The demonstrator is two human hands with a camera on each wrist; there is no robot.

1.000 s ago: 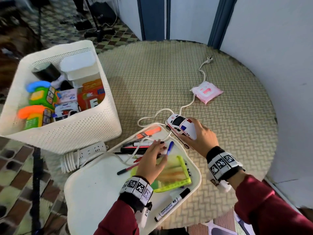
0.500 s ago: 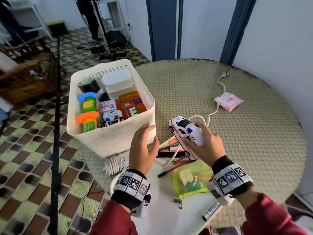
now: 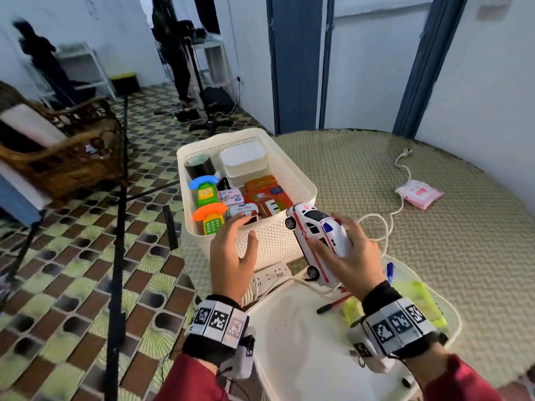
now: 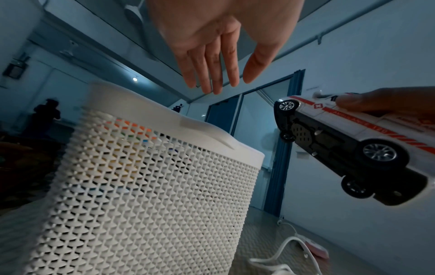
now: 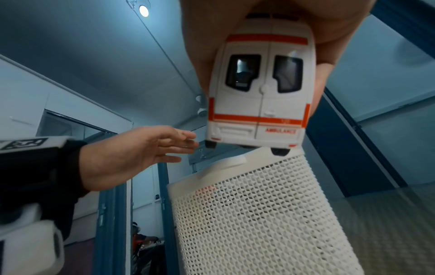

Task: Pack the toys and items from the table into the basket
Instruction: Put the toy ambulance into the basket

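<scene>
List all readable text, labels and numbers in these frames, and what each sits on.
"AMBULANCE" on the rear bumper of the toy ambulance.
"AMBULANCE 120" along the red side stripe of the toy ambulance, seen from the left wrist.
"POLICE" on the white toy car in the basket.
Print on the pink packet, the orange and red boxes and the small carton: too blurred to read.
Wristband squares: coded patterns, no words.

White walls (image 3: 492,91) with blue door frames (image 3: 295,62), a patterned tile floor (image 3: 66,285), a wicker chair (image 3: 63,151), a ceiling light (image 5: 143,10).
</scene>
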